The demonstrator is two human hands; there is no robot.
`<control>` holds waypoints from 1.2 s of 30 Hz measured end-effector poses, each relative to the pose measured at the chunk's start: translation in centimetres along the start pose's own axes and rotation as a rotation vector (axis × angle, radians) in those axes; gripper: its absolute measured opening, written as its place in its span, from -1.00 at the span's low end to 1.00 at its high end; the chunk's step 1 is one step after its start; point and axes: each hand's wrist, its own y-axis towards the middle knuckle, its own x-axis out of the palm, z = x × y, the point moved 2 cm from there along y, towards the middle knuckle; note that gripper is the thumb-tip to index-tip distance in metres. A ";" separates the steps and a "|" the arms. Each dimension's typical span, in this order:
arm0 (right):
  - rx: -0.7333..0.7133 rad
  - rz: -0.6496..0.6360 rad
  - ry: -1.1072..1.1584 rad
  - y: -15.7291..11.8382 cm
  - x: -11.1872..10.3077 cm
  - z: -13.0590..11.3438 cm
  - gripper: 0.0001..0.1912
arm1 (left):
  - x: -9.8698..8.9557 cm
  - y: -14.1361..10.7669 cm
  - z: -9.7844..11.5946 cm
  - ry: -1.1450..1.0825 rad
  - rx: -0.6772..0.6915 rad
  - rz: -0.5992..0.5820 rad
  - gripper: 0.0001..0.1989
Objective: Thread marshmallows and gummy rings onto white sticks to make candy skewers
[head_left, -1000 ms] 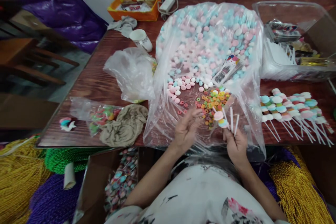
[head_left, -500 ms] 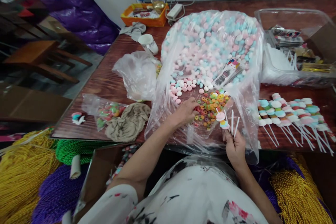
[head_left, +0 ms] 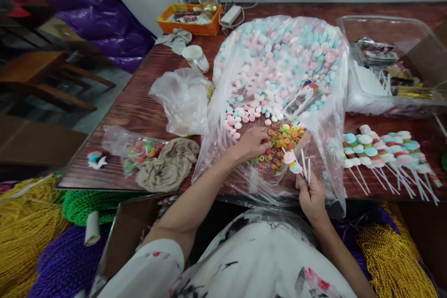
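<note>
In my right hand (head_left: 312,195) are several white lollipop sticks (head_left: 304,166), pinched between thumb and fingers. One stick carries pink-white and pastel marshmallows (head_left: 292,162) with a yellow piece between them. My left hand (head_left: 252,143) reaches palm down to the edge of a heap of coloured gummy rings (head_left: 284,138). Its fingers are bent together at the rings, and whatever is between the tips is hidden. Behind the rings, loose pink, white and blue marshmallows (head_left: 244,116) lie on the clear plastic bag (head_left: 213,153), which holds many more.
Finished marshmallow skewers (head_left: 384,149) lie in a row at the right. Behind them stands a clear plastic tub (head_left: 394,107) with sticks and packets. Printed labels (head_left: 301,98) rest on the bag. A beige cloth (head_left: 169,164), a bag of gummies (head_left: 143,149) and a cup (head_left: 196,58) are left.
My left hand has shifted slightly right and farther among the gummy rings. The sticks and marshmallows in my right hand have tilted and moved a little left. The view has turned slightly.
</note>
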 end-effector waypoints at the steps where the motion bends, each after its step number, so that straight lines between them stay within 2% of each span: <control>1: -0.010 -0.005 -0.007 0.1 0.0 -0.2 -0.81 | -0.3 -0.4 0.0 -0.141 -0.025 0.046 -0.89; 6: -0.101 -0.040 -0.040 0.2 0.1 -2.0 -0.84 | -0.9 -3.9 1.0 -0.903 -0.231 0.229 -0.83; 10: -0.183 -0.125 -0.070 0.1 0.7 -2.9 -0.81 | 0.0 -6.3 2.0 -1.152 -0.303 0.386 -0.75; 15: -0.238 -0.133 -0.142 0.0 1.0 -3.1 -0.79 | 1.3 -7.9 1.9 -1.069 -0.258 0.537 -0.71; 20: -0.155 -0.163 -0.141 0.0 1.2 -3.7 -0.81 | 1.6 -8.8 2.4 -0.675 -0.052 0.674 -0.82; 23: -0.122 -0.157 -0.067 0.0 1.5 -4.1 -0.84 | 1.5 -9.4 3.2 -0.462 0.071 0.681 -0.89; 25: -0.115 -0.153 -0.013 0.0 1.7 -4.2 -0.85 | 1.5 -9.6 3.5 -0.404 0.110 0.651 -0.86; 28: -0.076 -0.148 0.068 0.0 2.0 -4.0 -0.85 | 1.9 -9.7 3.7 -0.486 0.087 0.637 -0.81; 33: -0.041 -0.163 0.123 0.1 2.3 -3.5 -0.86 | 3.3 -9.4 3.4 -0.792 -0.039 0.679 -0.75; 36: -0.037 -0.154 0.138 0.1 2.4 -3.2 -0.87 | 3.5 -9.2 3.4 -0.754 -0.002 0.684 -0.74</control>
